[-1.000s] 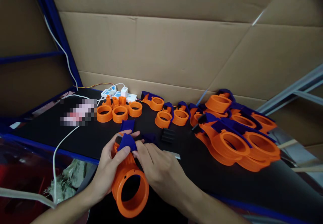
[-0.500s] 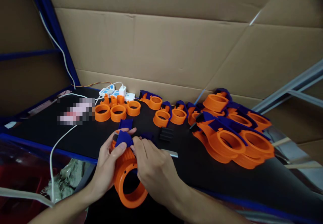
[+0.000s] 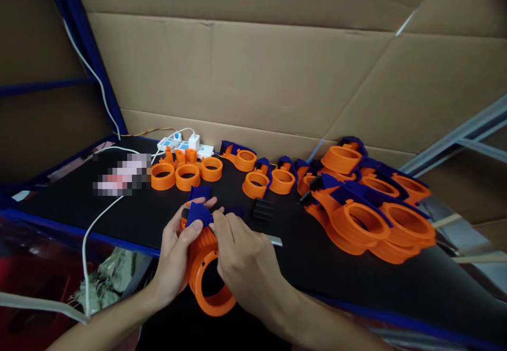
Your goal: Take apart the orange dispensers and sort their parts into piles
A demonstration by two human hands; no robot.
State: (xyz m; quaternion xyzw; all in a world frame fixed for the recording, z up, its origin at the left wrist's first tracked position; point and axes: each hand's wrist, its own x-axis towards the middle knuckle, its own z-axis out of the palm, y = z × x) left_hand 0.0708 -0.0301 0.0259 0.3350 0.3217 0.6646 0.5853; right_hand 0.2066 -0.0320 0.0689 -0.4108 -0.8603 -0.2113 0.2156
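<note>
My left hand [image 3: 177, 253] is closed around the head of an orange tape dispenser [image 3: 197, 282]. Its thumb presses on the blue cover piece [image 3: 199, 215], and its fingers wrap behind. The dispenser's round hub hangs tilted toward me, past the table's front edge. Bent and pinched, the fingers of my right hand [image 3: 249, 256] grip the right side of the same head, close to the blue piece; whatever small part they may hold is hidden. Just beyond the hands lie another blue piece [image 3: 199, 192] and some ribbed black strips [image 3: 263, 209]. A flat metal-coloured tool [image 3: 275, 240] pokes out behind my right hand.
Several orange hubs [image 3: 187, 178] stand at the back left before a white power strip [image 3: 206, 151]. Orange-and-blue dispensers [image 3: 358, 219] are piled on the right of the black tabletop [image 3: 317, 266]. A white cable [image 3: 84, 256] hangs over the left edge. Cardboard [image 3: 257, 71] walls the back.
Both hands and the dispenser have shifted slightly right and up in the picture, while the background has also slid a little right. The grip looks the same.
</note>
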